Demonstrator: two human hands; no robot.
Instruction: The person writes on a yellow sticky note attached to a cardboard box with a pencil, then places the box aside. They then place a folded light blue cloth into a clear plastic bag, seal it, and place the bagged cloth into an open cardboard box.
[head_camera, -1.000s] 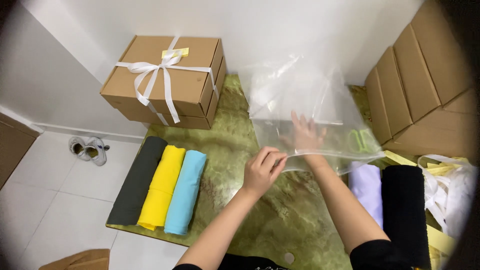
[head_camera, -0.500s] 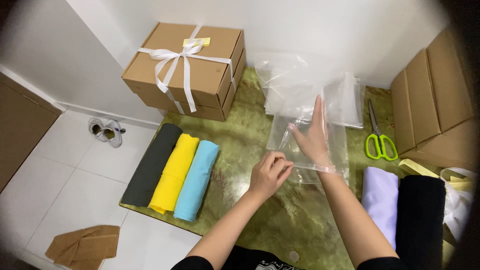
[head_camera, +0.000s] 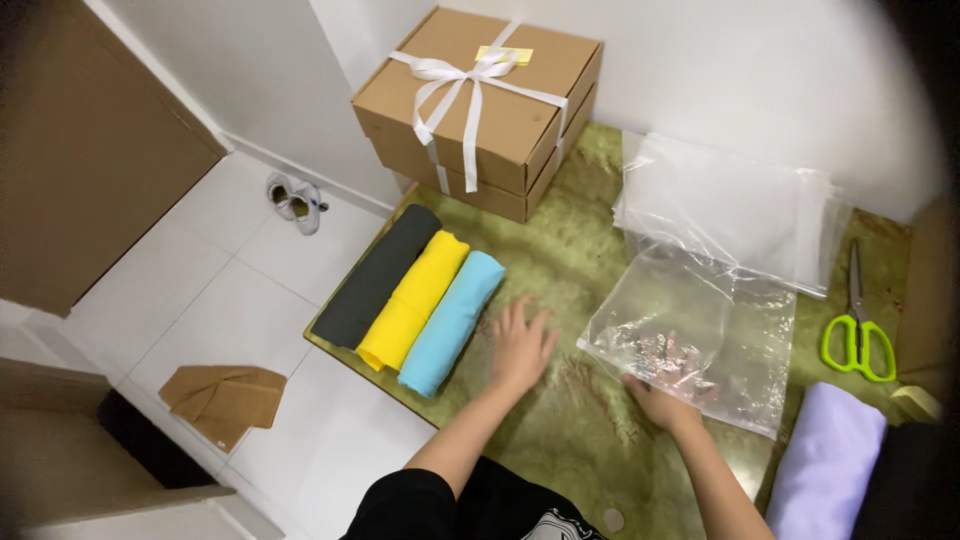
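My left hand (head_camera: 522, 345) lies open with fingers spread on the green marbled tabletop (head_camera: 560, 420), just right of a light blue rolled garment (head_camera: 452, 322). A yellow roll (head_camera: 412, 300) and a dark grey roll (head_camera: 375, 278) lie side by side to the left of the blue one. My right hand (head_camera: 655, 400) grips the near edge of a clear plastic bag (head_camera: 700, 340) that lies flat on the table. More clear bags (head_camera: 730, 205) are stacked behind it.
A cardboard box tied with white ribbon (head_camera: 480, 100) stands at the back. Green-handled scissors (head_camera: 857, 340) lie at the right, with a lavender folded garment (head_camera: 825, 470) in front of them. On the white floor lie small shoes (head_camera: 295, 200) and a flat cardboard piece (head_camera: 225, 395).
My left hand has left the bag and moved left toward the blue roll. The bag now lies flat, and my right hand has shifted from on top of it to its near edge.
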